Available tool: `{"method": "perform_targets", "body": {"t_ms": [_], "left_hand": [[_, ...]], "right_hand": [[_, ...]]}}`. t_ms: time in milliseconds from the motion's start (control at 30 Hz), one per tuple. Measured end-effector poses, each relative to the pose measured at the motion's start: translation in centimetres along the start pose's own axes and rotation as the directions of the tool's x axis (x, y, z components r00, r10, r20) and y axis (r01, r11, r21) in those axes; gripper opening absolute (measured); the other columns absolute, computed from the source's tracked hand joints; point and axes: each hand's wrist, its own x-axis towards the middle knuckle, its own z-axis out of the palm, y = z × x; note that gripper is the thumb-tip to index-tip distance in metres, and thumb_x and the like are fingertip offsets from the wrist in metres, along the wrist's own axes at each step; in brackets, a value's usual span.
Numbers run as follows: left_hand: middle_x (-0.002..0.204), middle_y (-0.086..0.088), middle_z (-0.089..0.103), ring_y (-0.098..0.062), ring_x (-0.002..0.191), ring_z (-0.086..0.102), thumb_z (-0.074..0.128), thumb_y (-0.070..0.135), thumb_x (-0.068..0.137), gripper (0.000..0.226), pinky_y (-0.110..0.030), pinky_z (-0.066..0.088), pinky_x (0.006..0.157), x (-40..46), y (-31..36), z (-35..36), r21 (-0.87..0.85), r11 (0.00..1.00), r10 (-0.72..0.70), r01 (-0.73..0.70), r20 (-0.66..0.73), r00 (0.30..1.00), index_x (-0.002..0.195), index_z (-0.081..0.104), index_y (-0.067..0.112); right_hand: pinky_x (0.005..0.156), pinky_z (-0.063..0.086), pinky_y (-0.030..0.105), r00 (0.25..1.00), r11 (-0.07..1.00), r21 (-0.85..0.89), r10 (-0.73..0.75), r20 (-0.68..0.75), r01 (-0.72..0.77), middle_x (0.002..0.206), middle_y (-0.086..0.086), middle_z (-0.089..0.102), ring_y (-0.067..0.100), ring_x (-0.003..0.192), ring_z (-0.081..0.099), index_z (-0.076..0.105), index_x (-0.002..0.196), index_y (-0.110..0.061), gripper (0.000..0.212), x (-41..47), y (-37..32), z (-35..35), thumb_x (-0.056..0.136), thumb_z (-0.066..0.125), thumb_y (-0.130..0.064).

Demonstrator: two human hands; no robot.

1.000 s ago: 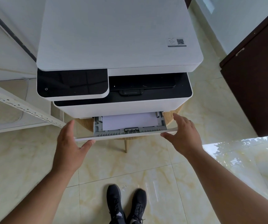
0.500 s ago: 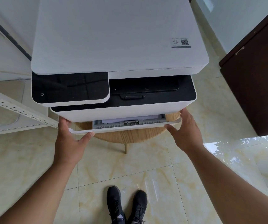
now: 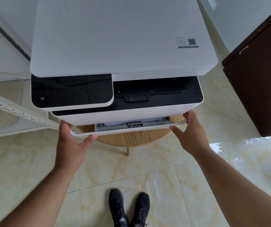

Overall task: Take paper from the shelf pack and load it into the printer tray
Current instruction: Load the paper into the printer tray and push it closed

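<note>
**Both hands on the tray front, a sliver of paper showing**

The person stands over the white printer (image 3: 123, 38), which sits on a round wooden desk (image 3: 131, 138), and both hands are at its bottom drawer. The paper tray (image 3: 128, 129) juts out just a little from the printer's base, and only a thin strip of white paper (image 3: 131, 121) shows inside it, right under the printer's front edge, behind the grey plastic guide.

The left hand (image 3: 69, 145) grips the tray's left end: the thumb presses up against the underside of the white front lip, while the fingers (image 3: 65, 126) curl over the corner, pinching the tray between them. The right hand (image 3: 192, 133) holds the tray's right end the same way, thumb stretched along the front lip, its fingers pressed together against the corner beside the printer's body.

Left of the printer runs a white perforated shelf rail (image 3: 17, 112). Right of the printer stands a dark brown cabinet (image 3: 259, 79). Below the printer, on the pale tiled floor (image 3: 131, 169), two black shoes (image 3: 129, 208) point toward it.
</note>
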Motion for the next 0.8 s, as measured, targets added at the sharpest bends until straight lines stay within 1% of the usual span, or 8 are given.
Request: {"method": "perform_targets", "body": {"t_ms": [67, 200, 367, 500, 667, 733, 800], "left_hand": [[0.132, -0.001, 0.058, -0.021, 0.124, 0.054, 0.091, 0.022, 0.075, 0.078, -0.040, 0.048, 0.103, 0.0, 0.0, 0.0, -0.003, 1.000, 0.008, -0.008, -0.001, 1.000, 0.136, 0.041, 0.023], [0.129, 0.001, 0.057, -0.022, 0.121, 0.054, 0.091, 0.023, 0.076, 0.075, -0.036, 0.046, 0.099, 0.0, -0.1, 0.1, 0.001, 1.000, 0.008, -0.008, -0.004, 1.000, 0.133, 0.041, 0.024], [0.129, -0.003, 0.058, -0.025, 0.121, 0.055, 0.091, 0.023, 0.075, 0.076, -0.042, 0.050, 0.102, 0.1, -0.2, 0.1, 0.014, 1.000, 0.014, -0.014, -0.011, 1.000, 0.133, 0.041, 0.023], [0.132, -0.002, 0.057, -0.021, 0.122, 0.054, 0.091, 0.025, 0.075, 0.078, -0.036, 0.048, 0.101, 0.2, -0.4, 0.2, 0.012, 1.000, 0.011, -0.011, -0.018, 1.000, 0.135, 0.041, 0.023], [0.126, -0.007, 0.059, -0.023, 0.112, 0.058, 0.091, 0.026, 0.075, 0.073, -0.035, 0.051, 0.095, 0.8, -0.5, 0.8, 0.018, 1.000, 0.009, -0.008, -0.081, 0.997, 0.128, 0.043, 0.017], [0.126, -0.007, 0.058, -0.018, 0.109, 0.057, 0.091, 0.025, 0.075, 0.071, -0.030, 0.050, 0.093, 1.0, -0.4, 1.1, 0.011, 1.000, -0.002, 0.003, -0.104, 0.995, 0.126, 0.044, 0.013], [0.125, -0.007, 0.056, -0.014, 0.106, 0.055, 0.091, 0.024, 0.076, 0.069, -0.017, 0.046, 0.090, 1.2, -0.2, 1.4, 0.006, 1.000, -0.013, 0.014, -0.129, 0.992, 0.124, 0.044, 0.009]], "right_hand": [[0.100, 0.055, 0.052, 1.000, 1.000, 0.004, 0.002, 0.000, -0.002, 0.143, -0.001, 0.060, 0.027, 0.129, 0.060, 0.037, 0.143, -0.025, 0.074, 0.1, 0.0, 0.0, 0.086, 0.083, -0.028], [0.101, 0.055, 0.051, 1.000, 1.000, 0.019, -0.001, 0.002, 0.001, 0.144, -0.001, 0.060, 0.026, 0.129, 0.060, 0.037, 0.143, -0.024, 0.073, 0.2, 0.2, 0.1, 0.086, 0.084, -0.026], [0.101, 0.055, 0.050, 1.000, 1.000, 0.011, -0.011, 0.005, 0.011, 0.145, 0.001, 0.059, 0.027, 0.129, 0.060, 0.036, 0.143, -0.022, 0.075, 0.4, 0.5, 0.0, 0.085, 0.084, -0.027], [0.100, 0.055, 0.051, 1.000, 1.000, 0.017, -0.016, 0.007, 0.016, 0.145, 0.001, 0.060, 0.027, 0.128, 0.060, 0.035, 0.141, -0.022, 0.075, 0.5, 0.6, 0.0, 0.085, 0.084, -0.026], [0.099, 0.056, 0.048, 0.999, 0.996, 0.084, 0.014, -0.031, -0.011, 0.137, -0.003, 0.062, 0.025, 0.125, 0.062, 0.038, 0.136, -0.022, 0.069, 0.9, 0.3, 0.5, 0.085, 0.084, -0.024], [0.100, 0.056, 0.047, 0.998, 0.992, 0.126, 0.033, -0.047, -0.026, 0.132, -0.006, 0.061, 0.024, 0.124, 0.062, 0.040, 0.134, -0.022, 0.067, 1.2, 0.1, 0.7, 0.085, 0.085, -0.023], [0.100, 0.055, 0.046, 0.996, 0.986, 0.160, 0.052, -0.072, -0.040, 0.126, -0.009, 0.060, 0.023, 0.121, 0.062, 0.040, 0.133, -0.022, 0.066, 1.5, -0.1, 0.9, 0.085, 0.085, -0.023]]}}
